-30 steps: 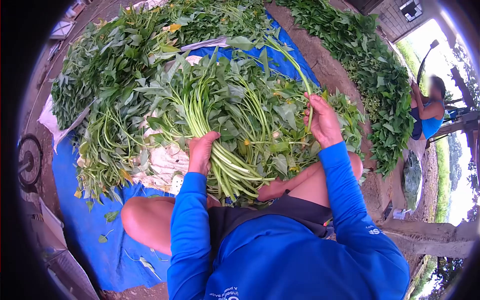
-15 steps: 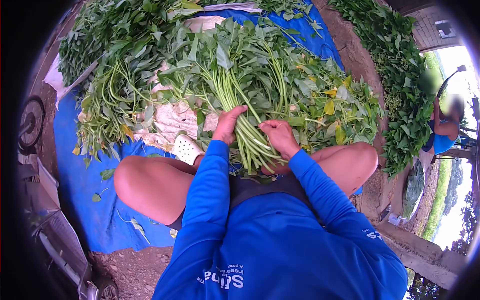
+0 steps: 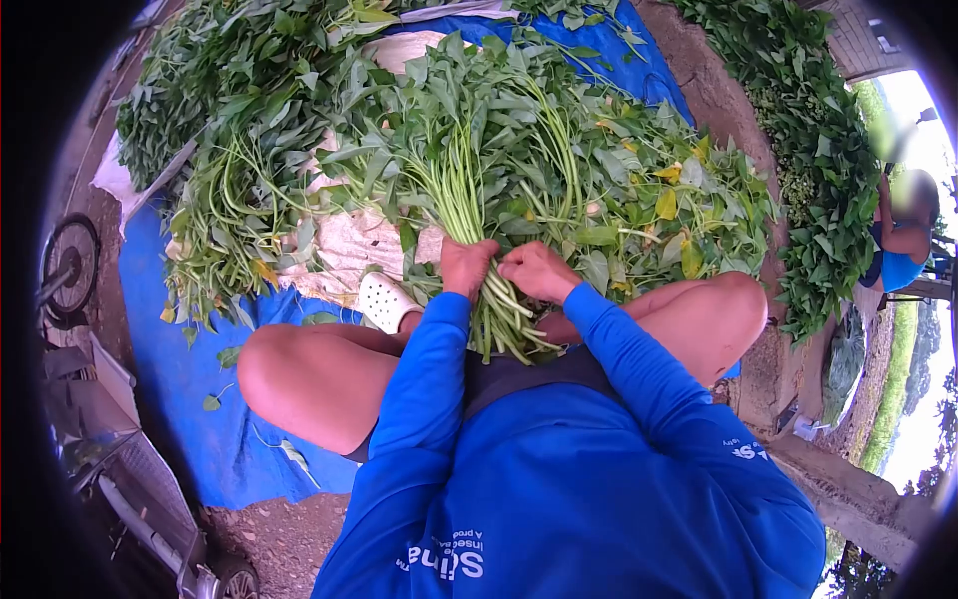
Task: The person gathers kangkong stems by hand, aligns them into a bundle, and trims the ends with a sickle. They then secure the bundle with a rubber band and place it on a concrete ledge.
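Observation:
My left hand [image 3: 467, 268] is wrapped round a bunch of long-stemmed leafy greens [image 3: 455, 190], which look like water spinach. The leaves point away from me, and the cut stem ends [image 3: 504, 324] fan out above my lap. Close beside it, at the right edge of the stems, my right hand [image 3: 540, 272] is closed in a pinch near the left thumb. What lies between its fingertips is too small to make out. Loose greens [image 3: 639, 200], some with yellow leaves, lie spread just beyond both hands.
A blue tarp [image 3: 165, 369] and a pale sack [image 3: 357, 245] lie under the greens. More greens are heaped at the upper left [image 3: 239, 90] and along the right [image 3: 823, 170]. A wheel [image 3: 70, 265] stands at the left. Another person [image 3: 903, 235] is at far right.
My left hand has slid down the stems toward me. My right hand has come in closer beside it, and the bunch now stands more upright in view.

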Demonstrator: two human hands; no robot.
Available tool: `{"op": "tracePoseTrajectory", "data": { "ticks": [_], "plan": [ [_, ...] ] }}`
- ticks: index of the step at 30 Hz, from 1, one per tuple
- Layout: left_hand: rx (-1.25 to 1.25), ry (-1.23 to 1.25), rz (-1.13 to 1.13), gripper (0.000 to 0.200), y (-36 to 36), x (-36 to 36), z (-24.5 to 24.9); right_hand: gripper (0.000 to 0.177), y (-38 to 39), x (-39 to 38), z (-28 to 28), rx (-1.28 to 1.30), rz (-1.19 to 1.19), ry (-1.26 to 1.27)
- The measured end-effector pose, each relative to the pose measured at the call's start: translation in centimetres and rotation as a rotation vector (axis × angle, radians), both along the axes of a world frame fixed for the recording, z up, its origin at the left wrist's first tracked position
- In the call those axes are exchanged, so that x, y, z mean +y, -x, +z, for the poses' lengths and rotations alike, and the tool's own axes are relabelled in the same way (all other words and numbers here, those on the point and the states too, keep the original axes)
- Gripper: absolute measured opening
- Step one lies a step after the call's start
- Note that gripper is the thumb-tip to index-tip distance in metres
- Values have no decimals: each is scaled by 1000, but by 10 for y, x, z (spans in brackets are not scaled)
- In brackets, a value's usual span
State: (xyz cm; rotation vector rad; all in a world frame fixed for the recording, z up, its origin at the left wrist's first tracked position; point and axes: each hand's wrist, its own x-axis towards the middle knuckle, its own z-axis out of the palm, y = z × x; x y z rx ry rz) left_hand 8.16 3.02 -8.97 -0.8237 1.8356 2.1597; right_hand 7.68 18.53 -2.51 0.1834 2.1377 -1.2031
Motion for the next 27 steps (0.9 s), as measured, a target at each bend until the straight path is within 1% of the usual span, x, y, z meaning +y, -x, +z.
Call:
{"op": "tracePoseTrajectory", "data": {
  "ticks": [1, 2, 4, 5, 6, 7, 8, 10, 11, 12, 14, 17, 20, 21, 24, 25, 27],
  "plan": [
    [49, 9, 18, 38, 1, 3, 3, 22, 8, -4, -3, 252, -83, -9],
    [75, 19, -18, 44, 0, 1, 6, 22, 17, -7, -5, 505, -171, -26],
    [144, 27, -102, 56, 2, -5, 36, 24, 52, -26, 11, 506, -372, 220],
    [196, 71, -148, 54, 1, -6, 64, 24, 70, -29, 5, 466, -377, 255],
    [218, 41, -178, 55, 0, -7, 83, 24, 86, -31, -7, 424, -382, 291],
    [205, 36, -146, 55, -1, -8, 85, 24, 98, -33, -13, 369, -422, 362],
    [195, 31, -110, 56, 1, -13, 86, 23, 108, -21, -17, 295, -465, 375],
    [162, 147, -46, 57, 2, -28, 98, 22, 116, 13, 2, 137, -541, 395],
    [160, 193, -22, 61, 0, -34, 112, 24, 126, 41, -32, 358, -602, 111],
    [173, 203, -47, 67, 2, -44, 108, 26, 129, 69, -70, 567, -653, -179],
    [189, 317, -38, 70, 7, -54, 95, 26, 116, 95, -75, 453, -448, -539],
    [98, 269, 18, 72, 11, -45, 94, 24, 111, 89, -88, 461, -413, -596],
    [85, 246, 24, 76, 12, -46, 88, 27, 118, 89, -96, 427, -404, -442],
    [108, 245, 58, 71, 12, -46, 84, 38, 122, 90, -93, 406, -413, -386],
    [87, 235, 67, 71, 15, -48, 75, 46, 133, 93, -74, 356, -500, -61],
    [71, 234, 76, 70, 17, -47, 76, 49, 138, 94, -58, 239, -554, 137],
    [70, 213, 71, 70, 18, -47, 80, 48, 145, 94, -30, 310, -553, 102]
  ]
}}
